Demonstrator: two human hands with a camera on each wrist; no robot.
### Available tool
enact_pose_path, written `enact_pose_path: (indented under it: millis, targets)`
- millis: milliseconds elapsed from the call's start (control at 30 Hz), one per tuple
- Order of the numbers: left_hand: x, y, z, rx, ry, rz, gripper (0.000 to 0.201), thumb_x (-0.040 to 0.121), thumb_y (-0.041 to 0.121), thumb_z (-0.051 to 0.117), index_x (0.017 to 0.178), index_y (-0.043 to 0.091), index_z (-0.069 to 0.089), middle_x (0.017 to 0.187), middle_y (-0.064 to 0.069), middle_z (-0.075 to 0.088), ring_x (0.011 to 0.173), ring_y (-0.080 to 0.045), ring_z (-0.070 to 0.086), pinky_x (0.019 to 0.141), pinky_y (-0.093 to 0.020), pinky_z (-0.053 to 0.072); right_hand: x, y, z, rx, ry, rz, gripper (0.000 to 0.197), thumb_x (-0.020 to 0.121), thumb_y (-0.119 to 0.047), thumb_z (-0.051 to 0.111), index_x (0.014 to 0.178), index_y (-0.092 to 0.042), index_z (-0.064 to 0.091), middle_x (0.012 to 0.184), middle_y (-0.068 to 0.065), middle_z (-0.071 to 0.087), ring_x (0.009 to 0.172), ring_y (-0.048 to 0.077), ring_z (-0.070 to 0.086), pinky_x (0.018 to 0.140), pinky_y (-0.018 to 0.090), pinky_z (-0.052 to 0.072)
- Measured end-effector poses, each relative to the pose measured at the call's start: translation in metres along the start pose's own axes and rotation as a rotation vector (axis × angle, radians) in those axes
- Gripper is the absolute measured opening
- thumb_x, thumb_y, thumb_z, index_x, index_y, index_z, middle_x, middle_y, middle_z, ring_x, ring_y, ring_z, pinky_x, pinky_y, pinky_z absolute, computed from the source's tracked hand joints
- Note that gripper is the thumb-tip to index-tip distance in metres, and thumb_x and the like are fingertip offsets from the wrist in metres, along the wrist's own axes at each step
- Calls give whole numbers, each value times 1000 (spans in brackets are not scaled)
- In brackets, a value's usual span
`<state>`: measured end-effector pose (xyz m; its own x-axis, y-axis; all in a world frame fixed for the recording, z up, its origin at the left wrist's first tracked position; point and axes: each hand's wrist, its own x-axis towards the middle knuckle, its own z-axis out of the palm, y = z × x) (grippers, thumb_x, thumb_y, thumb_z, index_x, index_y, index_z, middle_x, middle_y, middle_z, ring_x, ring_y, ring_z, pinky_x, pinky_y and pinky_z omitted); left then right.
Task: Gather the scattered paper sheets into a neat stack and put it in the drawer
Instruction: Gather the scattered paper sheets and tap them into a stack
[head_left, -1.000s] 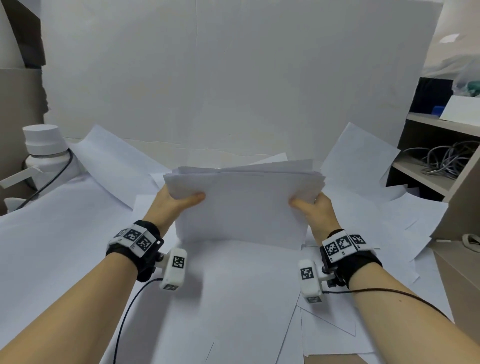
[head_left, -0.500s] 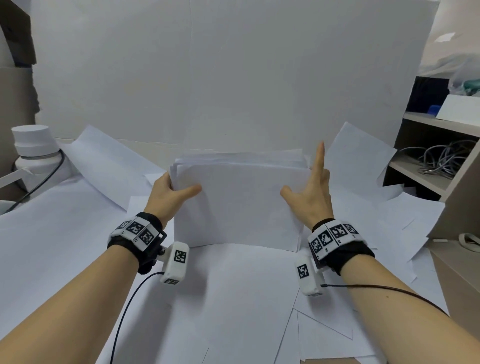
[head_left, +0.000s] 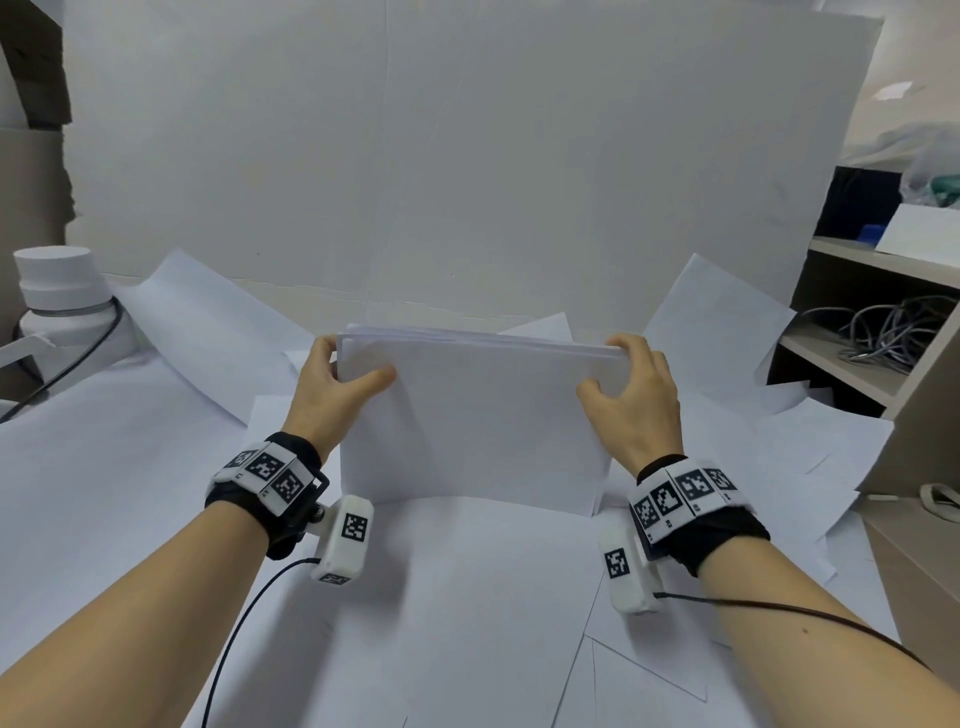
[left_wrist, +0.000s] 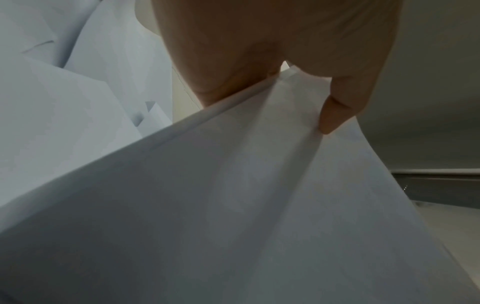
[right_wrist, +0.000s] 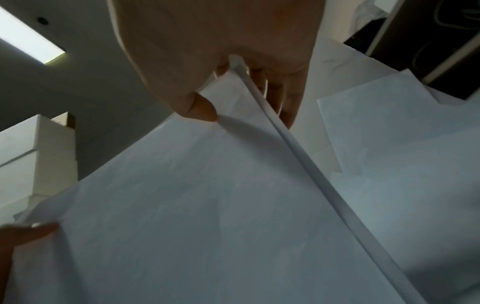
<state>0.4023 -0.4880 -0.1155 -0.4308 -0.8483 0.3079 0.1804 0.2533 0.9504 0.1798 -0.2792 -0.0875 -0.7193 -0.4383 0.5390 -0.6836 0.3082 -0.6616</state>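
Note:
A stack of white paper sheets (head_left: 475, 421) stands upright on its long edge on the paper-covered table, facing me. My left hand (head_left: 337, 384) grips its upper left corner, thumb on the front face and fingers behind. My right hand (head_left: 631, 395) grips the upper right corner the same way. The left wrist view shows the thumb pressing the stack (left_wrist: 259, 185), and the right wrist view shows the thumb in front of the stack's (right_wrist: 207, 195) squared side edge and fingers behind. Loose sheets (head_left: 717, 322) still lie scattered around. No drawer is in view.
A large white board (head_left: 467, 156) stands behind the table. A white bottle-like object with a black cable (head_left: 57, 291) sits at the far left. At the right is a shelf unit (head_left: 883, 322) with coiled cables, and a beige cabinet top (head_left: 919, 545) below it.
The stack's uneven top edges have become squared. My right hand opened flat against the stack's right side half a second ago, and now grips the upper right corner again.

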Motion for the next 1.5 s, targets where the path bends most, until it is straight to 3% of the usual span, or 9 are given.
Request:
enact_pose_path:
  millis: [200,467,667,767,867,967,1200,1367,1500]
  targets:
    - [4,-3,3,6,-5,2,54,70,24,65,121,17,50,106,-4,69,89,-19,69,72,-31,56,7,6,7,362,-123,2,93,79,-11,61,147,-52,14,152,-10,36,134,17,43,107,37,43]
    - [5,1,17,39,8,27,47,69,20,61,114,14,53,109,-6,66,93,-18,66,81,-36,57,9,6,33,665,-73,345,35,73,-1,57,108,-6,60,89,5,64,78,21,63,61,26,51]
    - [12,0,6,76,10,41,56,76,11,63,128,14,42,109,-3,64,100,-22,68,81,-35,56,11,3,34,584,-59,273,68,75,-11,60,137,-25,37,112,1,62,98,18,64,81,31,55]
    - [13,-7,-4,87,-34,96,85,77,12,68,146,38,25,124,-10,59,108,-27,67,87,-34,56,5,3,27,439,-37,120,99,80,-10,62,151,-48,3,133,-5,52,112,12,58,88,24,50]
    - [16,-5,-10,261,-74,275,103,80,14,74,149,61,12,149,0,45,131,-12,52,108,-25,42,3,-8,18,118,-53,-23,88,84,-18,58,150,-52,12,129,-10,41,100,15,49,89,29,42]
    - [14,-1,-9,439,-62,381,75,80,24,71,147,42,43,137,5,49,123,2,46,103,-3,30,5,-6,20,-20,-66,-24,61,86,-24,55,143,-38,42,126,-3,45,92,17,51,87,31,44]
    - [16,10,-14,480,-44,449,51,78,26,64,129,32,64,126,4,58,113,1,54,103,-25,44,3,-2,20,26,3,-9,57,86,-19,55,142,-31,47,129,-2,48,97,12,47,94,32,45]
    - [17,4,-21,176,-26,149,91,81,24,79,152,45,26,133,4,53,110,-7,59,97,-33,48,9,8,23,457,-10,215,82,84,-9,57,153,-30,20,111,-5,59,96,11,62,79,22,51]
    - [15,-16,-10,-2,-65,-118,80,63,30,80,138,17,54,123,-8,70,111,-27,68,95,-46,56,20,19,40,658,-160,496,32,71,0,55,101,-6,63,89,9,65,82,26,61,68,29,50]
